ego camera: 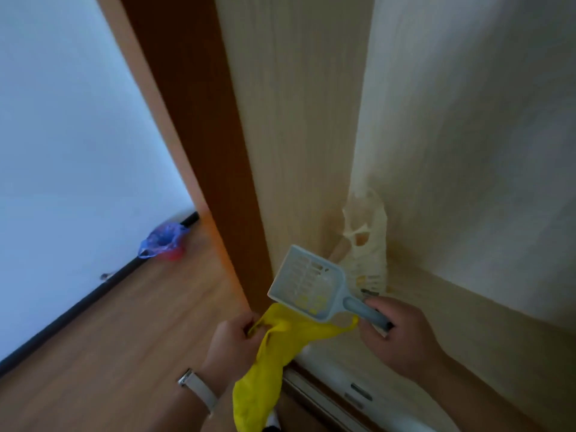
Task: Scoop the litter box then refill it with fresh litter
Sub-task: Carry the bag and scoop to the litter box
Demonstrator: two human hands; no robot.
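The right hand (396, 332) grips the handle of the scoop (307, 282), whose long axis runs from that hand up and leftward. Just under the scoop's head hangs the yellow bag (274, 353), its edge pinched by the left hand (233, 338). Beyond the scoop, a pale sack (367, 244) leans in the corner. No litter box shows.

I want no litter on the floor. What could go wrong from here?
The scoop holds yellowish bits above the yellow bag, whose mouth looks barely open in the left hand; bits may miss and land on the wood floor.
The right hand grips the scoop handle and seems to pinch a bag edge, so tipping may tug it.
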